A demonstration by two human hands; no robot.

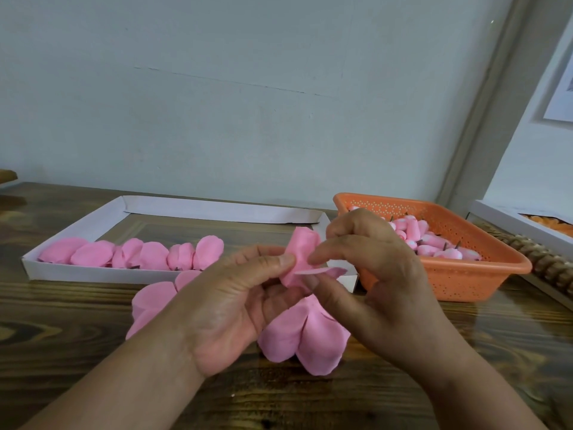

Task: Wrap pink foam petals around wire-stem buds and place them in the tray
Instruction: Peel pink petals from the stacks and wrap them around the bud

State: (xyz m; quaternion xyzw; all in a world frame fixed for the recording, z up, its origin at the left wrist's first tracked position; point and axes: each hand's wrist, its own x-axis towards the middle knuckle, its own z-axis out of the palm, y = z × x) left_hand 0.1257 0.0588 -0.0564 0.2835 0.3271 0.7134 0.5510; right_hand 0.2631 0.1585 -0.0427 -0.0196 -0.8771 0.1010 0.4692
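both hands pinch one pink petal bud (299, 259): left hand (235, 305), right hand (372, 274). loose petals (304, 336) lie on the surface (62, 336) beneath.

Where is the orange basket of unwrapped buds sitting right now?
In the head view the orange basket sits on the wooden table at right, just behind the right hand and beside the right end of the white tray.

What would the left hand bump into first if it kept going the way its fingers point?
The left hand points up and right, toward the right hand. Past the pink petal both pinch, it would probably meet the right hand's fingers first, then the orange basket; depth is uncertain.
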